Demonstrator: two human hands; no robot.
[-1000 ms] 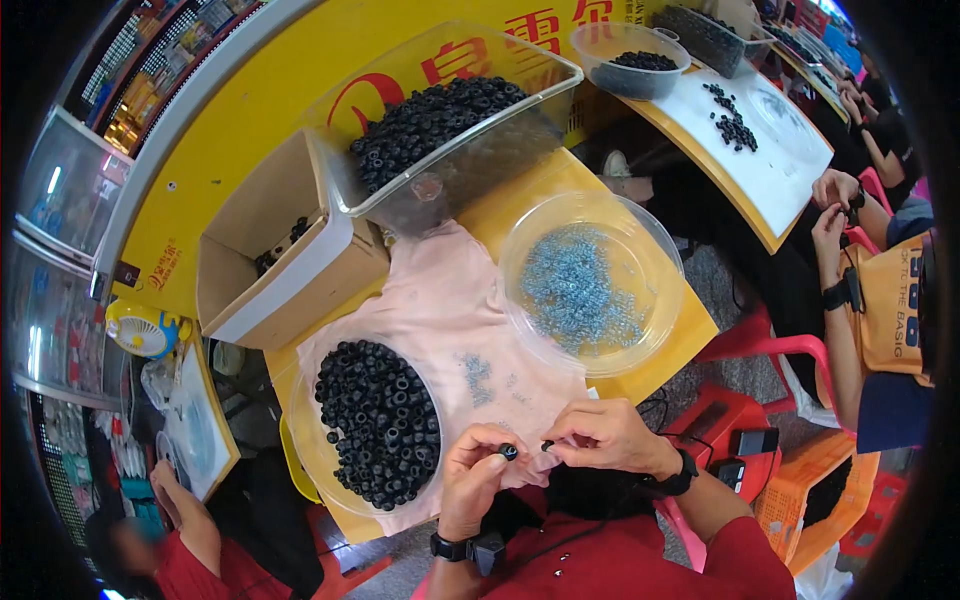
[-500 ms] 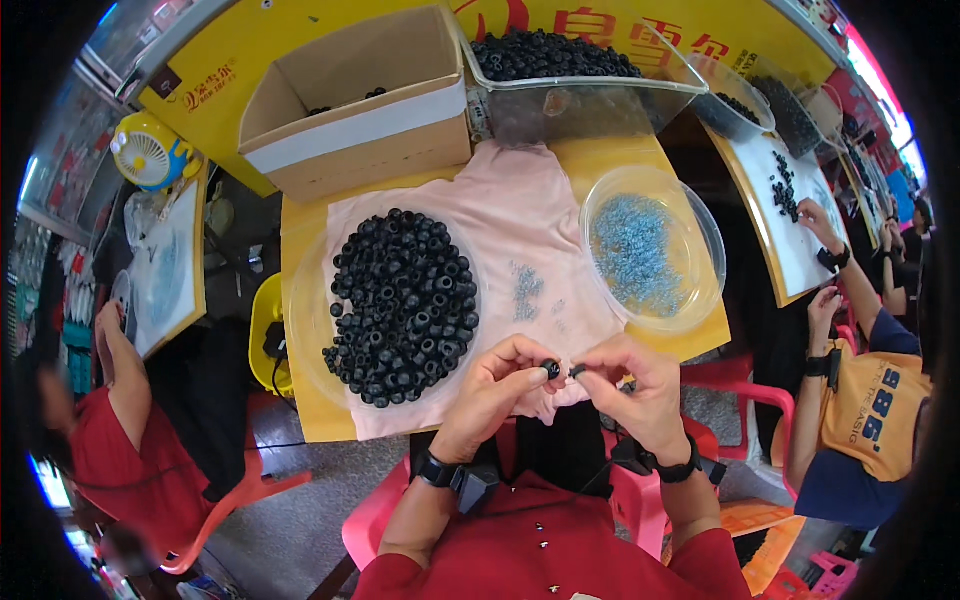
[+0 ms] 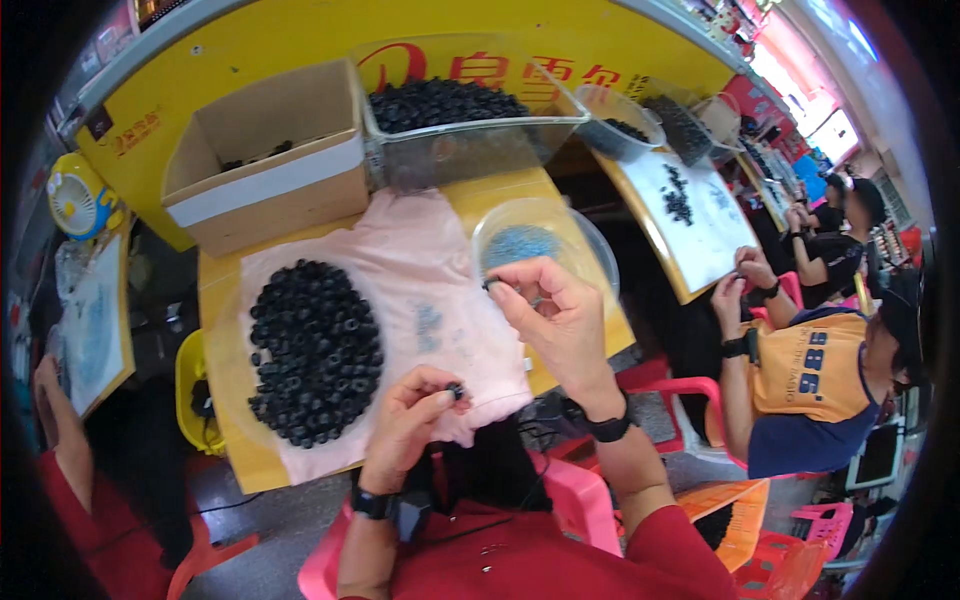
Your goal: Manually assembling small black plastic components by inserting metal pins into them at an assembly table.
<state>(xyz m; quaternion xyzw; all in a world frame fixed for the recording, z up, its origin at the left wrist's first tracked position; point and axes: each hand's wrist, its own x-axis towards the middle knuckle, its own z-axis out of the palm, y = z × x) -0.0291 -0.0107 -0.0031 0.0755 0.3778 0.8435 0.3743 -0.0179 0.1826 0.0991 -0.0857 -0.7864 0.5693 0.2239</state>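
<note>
Black, rigid-looking bead (image 3: 455, 390), head view: pinched in the left hand (image 3: 415, 408), near the near edge of the desk (image 3: 222, 285), in front of the pink cloth (image 3: 440, 265). Left thumb and forefinger clamped on it, other fingers curled. Right hand (image 3: 558, 318) is farther out, toward the right edge. Its thumb and forefinger are together, small dark bit (image 3: 491, 283) at the tips; too small to say what. That hand overlaps the clear tub (image 3: 590, 262) of tiny blue beads (image 3: 522, 242); can't tell if it's above the tub or short of it.

Spare black beads (image 3: 315, 355) fill a clear round bowl (image 3: 237, 365) along the left edge. Small grey-blue pieces (image 3: 428, 325) lie loose on the cloth, between bowl and tub. Far left corner: cardboard box (image 3: 285, 205), some black pieces inside. Far edge, next to it: clear rectangular bin (image 3: 460, 150), more black stock.

Handling, my read: bead is light, stiff, hard to break, smooth enough to roll out of a loose pinch. Grip the outer wall at mid-height with thumb and forefinger pads, hole left free. Tiny blue ones: fingertips only, easy to scatter.
</note>
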